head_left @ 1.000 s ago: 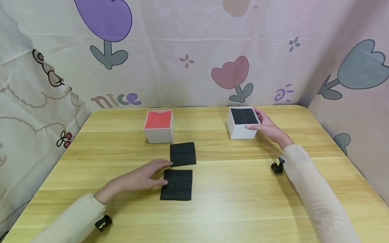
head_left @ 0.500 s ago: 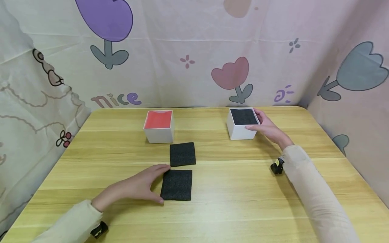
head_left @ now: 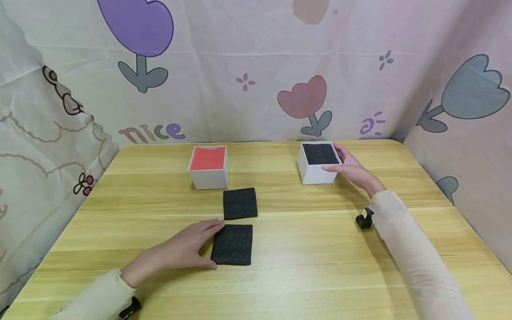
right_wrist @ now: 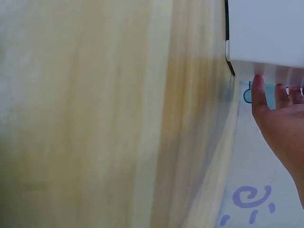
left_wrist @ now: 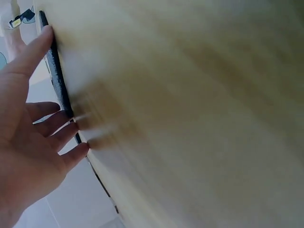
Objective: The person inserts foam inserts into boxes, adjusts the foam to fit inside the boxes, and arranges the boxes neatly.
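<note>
Two black felt-like squares lie flat on the table in the head view. My left hand (head_left: 180, 249) is at the left edge of the nearer black square (head_left: 233, 245), fingertips by its upper left corner and thumb by its lower left corner. The left wrist view shows this square edge-on (left_wrist: 58, 78) between thumb and fingers. Just beyond it lies the other black square (head_left: 241, 203). My right hand (head_left: 356, 171) holds the right side of a white box (head_left: 318, 174), thumb at the front and fingers behind. Black material (head_left: 320, 154) fills this box near its rim.
A second white box (head_left: 210, 179), with red material (head_left: 208, 159) inside, stands at the back left of the wooden table (head_left: 304, 266). A printed curtain (head_left: 212, 102) hangs behind the table and along both sides.
My left thumb has moved down from the nearer square's left edge to its lower left corner, while the fingertips have settled at the upper left corner. The right hand stays on its box.
</note>
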Motion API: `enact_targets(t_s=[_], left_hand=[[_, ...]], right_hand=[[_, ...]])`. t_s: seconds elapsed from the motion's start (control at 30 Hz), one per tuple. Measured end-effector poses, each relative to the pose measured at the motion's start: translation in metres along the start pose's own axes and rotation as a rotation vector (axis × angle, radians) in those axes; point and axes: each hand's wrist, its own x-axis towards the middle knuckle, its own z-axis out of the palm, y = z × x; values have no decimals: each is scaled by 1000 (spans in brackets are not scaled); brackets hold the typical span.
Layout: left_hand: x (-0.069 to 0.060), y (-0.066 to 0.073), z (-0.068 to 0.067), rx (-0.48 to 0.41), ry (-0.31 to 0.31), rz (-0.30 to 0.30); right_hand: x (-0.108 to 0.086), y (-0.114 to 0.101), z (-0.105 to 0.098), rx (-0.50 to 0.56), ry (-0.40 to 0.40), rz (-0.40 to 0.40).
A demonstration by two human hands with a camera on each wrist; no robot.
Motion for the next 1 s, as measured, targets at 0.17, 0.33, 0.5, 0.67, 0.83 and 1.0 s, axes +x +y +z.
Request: enact_targets(t_s=[0.17,0.33,0.5,0.67,0.83,1.0], left_hand=[[2,4,-2,34,0,42],[2,7,-7,101,28,111],[6,8,-12,86,97,124],[15,6,-21,95,164,175],[25,4,-29,4,158,136],[40,1,-36,-112,183,130]], right_hand=[[0,0,1,-5,0,-2],[0,1,0,-3,1,-6],[-1,1,0,3,3,-4],[0,2,0,-4,-2,-4],[-1,0,1,0,-5,-12],[-1,0,2,2,-2,-13]])
